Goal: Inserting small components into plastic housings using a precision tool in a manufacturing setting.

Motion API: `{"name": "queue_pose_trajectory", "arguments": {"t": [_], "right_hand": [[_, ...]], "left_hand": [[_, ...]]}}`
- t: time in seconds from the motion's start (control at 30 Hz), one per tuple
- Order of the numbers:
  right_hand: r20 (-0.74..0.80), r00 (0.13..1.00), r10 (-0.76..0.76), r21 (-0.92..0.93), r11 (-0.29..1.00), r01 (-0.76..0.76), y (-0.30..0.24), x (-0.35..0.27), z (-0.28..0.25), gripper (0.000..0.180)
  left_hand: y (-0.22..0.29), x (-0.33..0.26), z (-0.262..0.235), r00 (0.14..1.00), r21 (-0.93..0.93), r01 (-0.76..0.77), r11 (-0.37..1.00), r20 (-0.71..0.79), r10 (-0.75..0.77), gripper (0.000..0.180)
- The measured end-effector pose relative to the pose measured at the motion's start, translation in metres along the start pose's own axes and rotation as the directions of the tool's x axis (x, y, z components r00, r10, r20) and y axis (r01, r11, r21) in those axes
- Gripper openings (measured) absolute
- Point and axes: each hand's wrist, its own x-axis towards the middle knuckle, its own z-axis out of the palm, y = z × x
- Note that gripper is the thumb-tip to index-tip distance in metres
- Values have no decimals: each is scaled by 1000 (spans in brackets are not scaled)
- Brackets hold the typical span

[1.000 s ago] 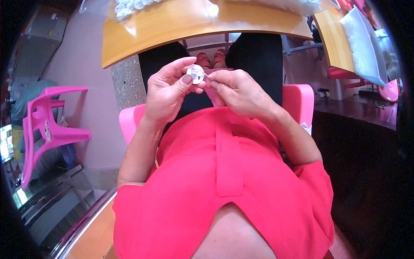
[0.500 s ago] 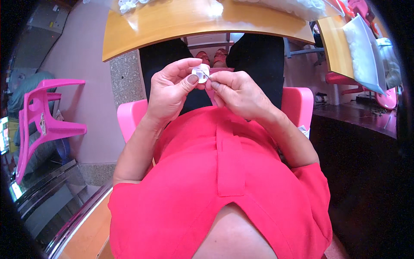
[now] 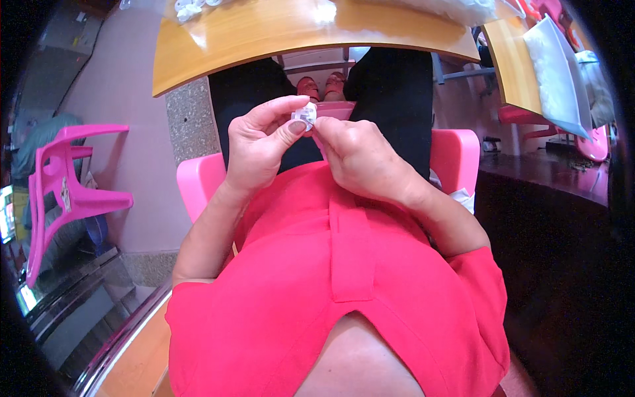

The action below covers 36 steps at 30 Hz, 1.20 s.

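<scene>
Between the thumb and fingers of my left hand (image 3: 259, 142) is a small white plastic piece (image 3: 304, 116), roundish with openings in it. My right hand (image 3: 360, 149) is pinched closed against the right side of that piece. A thin dark metal tip shows at its fingertips; the rest of it is hidden in the hand, so its kind cannot be told. Both hands are held up over my lap, short of the table's near edge.
Ahead is a wooden table (image 3: 264, 40) with white plastic pieces (image 3: 192, 8) on it. At the right a white tray (image 3: 552, 79) of white pieces stands on another tabletop. A pink chair (image 3: 73, 192) is at the left. I sit in a pink armchair (image 3: 456, 159).
The white piece has been turned in my left fingers and its flat round face no longer points up. My right hand has rolled over, hiding more of the thin metal thing.
</scene>
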Motion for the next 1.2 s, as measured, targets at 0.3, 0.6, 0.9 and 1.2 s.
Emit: {"name": "queue_pose_trajectory", "arguments": {"t": [0.3,0.6,0.9,1.2], "right_hand": [[142,990,-1,-498,864,72,-20,-5,-6,14],[114,993,30,-137,990,-14,-13,1,-24,10],[158,984,81,-8,997,-81,-10,5,-25,15],[170,985,25,-250,968,18,-9,-2,-16,10]], "left_hand": [[-4,-1,7,998,221,55,974,27,-62,22],[8,10,-8,983,-66,158,985,109,-150,27],[6,8,-7,975,-25,186,982,129,-182,26],[4,5,-5,970,20,217,976,104,-218,24]]}}
